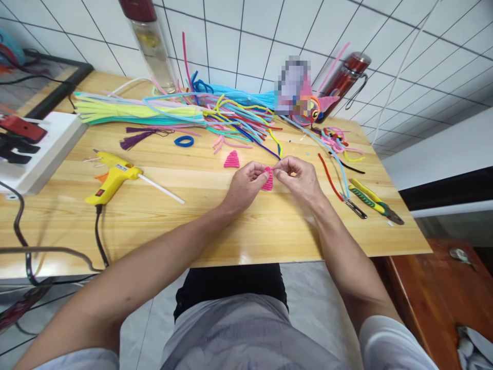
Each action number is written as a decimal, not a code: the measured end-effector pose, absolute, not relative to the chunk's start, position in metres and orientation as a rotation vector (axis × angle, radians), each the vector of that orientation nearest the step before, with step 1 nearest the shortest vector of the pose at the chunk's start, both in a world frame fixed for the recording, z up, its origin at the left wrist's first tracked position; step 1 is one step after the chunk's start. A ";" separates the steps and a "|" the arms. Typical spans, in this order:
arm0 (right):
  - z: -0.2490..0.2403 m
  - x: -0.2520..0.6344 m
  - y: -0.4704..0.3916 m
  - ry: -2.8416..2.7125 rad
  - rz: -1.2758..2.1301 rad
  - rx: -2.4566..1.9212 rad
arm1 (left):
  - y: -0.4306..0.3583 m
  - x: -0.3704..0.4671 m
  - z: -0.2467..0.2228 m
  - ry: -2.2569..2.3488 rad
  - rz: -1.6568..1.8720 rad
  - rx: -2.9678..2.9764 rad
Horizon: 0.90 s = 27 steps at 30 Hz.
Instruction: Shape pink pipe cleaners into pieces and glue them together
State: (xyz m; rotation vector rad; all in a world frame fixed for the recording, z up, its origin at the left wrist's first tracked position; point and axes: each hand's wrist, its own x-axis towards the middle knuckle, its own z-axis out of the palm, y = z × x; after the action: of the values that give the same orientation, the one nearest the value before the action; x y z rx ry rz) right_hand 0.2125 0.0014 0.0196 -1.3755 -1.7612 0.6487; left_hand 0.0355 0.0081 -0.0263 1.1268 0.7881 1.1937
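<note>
Between my two hands is a small hot-pink piece of folded pipe cleaner [268,181], its rows zigzagging side by side. My left hand [247,184] pinches its left side between thumb and fingers. At its upper end, the thumb and forefinger of my right hand [296,176] are closed on the pink pipe cleaner too. A similar pink zigzag triangle [231,160] lies flat on the table just beyond my left hand. My fingertips hide part of the held piece.
A yellow glue gun [115,174] with a glue stick lies left. Bundles of coloured pipe cleaners [154,110] run along the back, beside a blue ring [184,141]. Yellow-green pliers [375,201] and thread snips [354,206] lie right. A red flask [342,85] stands behind.
</note>
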 end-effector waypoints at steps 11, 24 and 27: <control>0.022 0.211 0.002 -1.751 0.760 -1.367 | 0.008 0.035 -0.027 0.731 1.198 1.149; 0.020 0.211 0.001 -1.770 0.682 -1.405 | 0.006 0.035 -0.024 0.829 1.194 1.171; 0.019 0.211 0.001 -1.785 0.651 -1.410 | 0.006 0.035 -0.023 0.831 1.187 1.185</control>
State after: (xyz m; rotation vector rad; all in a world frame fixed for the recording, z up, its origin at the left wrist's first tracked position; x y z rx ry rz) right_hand 0.2109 0.0013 0.0190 -1.4104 -1.7847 0.6515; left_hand 0.0346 0.0058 -0.0229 1.1853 0.8305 1.1865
